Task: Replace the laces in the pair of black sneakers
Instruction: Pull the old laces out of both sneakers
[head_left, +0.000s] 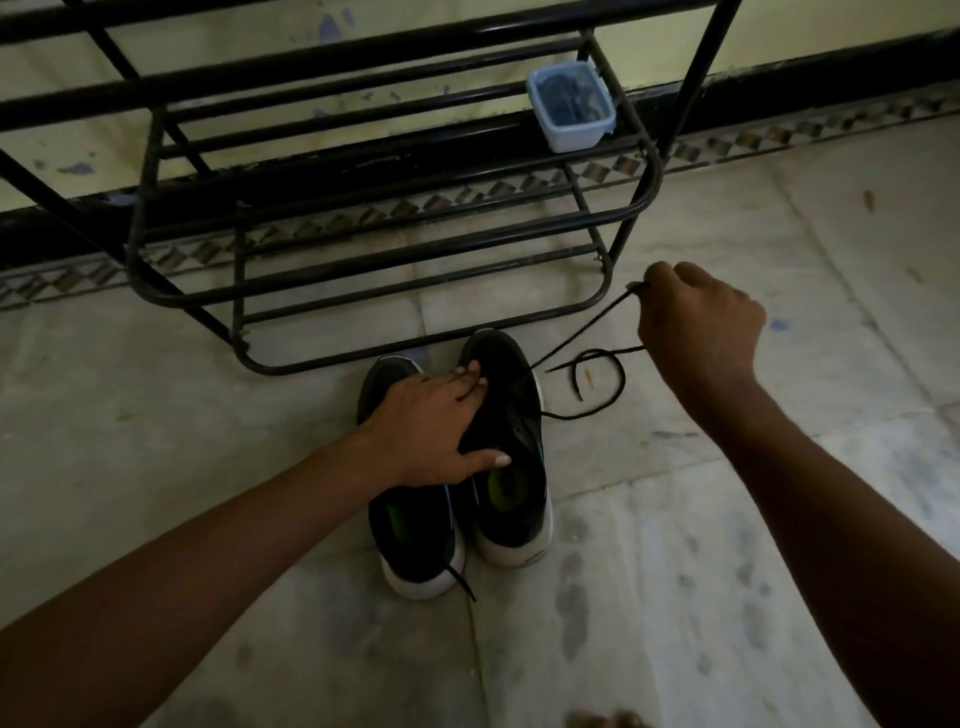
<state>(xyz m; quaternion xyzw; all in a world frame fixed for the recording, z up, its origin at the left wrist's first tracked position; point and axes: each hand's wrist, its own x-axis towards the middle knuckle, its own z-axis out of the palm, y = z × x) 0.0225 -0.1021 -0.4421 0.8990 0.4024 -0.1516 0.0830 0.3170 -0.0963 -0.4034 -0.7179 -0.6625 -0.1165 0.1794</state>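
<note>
Head view, risk first: lace (582, 331) runs taut from the right sneaker (511, 499) up to the right hand (701, 322). A hard tug could drag or tip that shoe, or jam the strand in an eyelet. The slack loop on the floor (727, 519) beside it could knot.

Right hand: fingers curled tight, pinching the lace near its end. Left hand (426, 426): flat, fingers straight, pressing across both shoes, fingertips on the right sneaker's front, thumb at its opening.

Pair sits side by side just in front of the shoe rack (395, 249). A lace tip trails at the heel of the left sneaker (415, 535).
</note>
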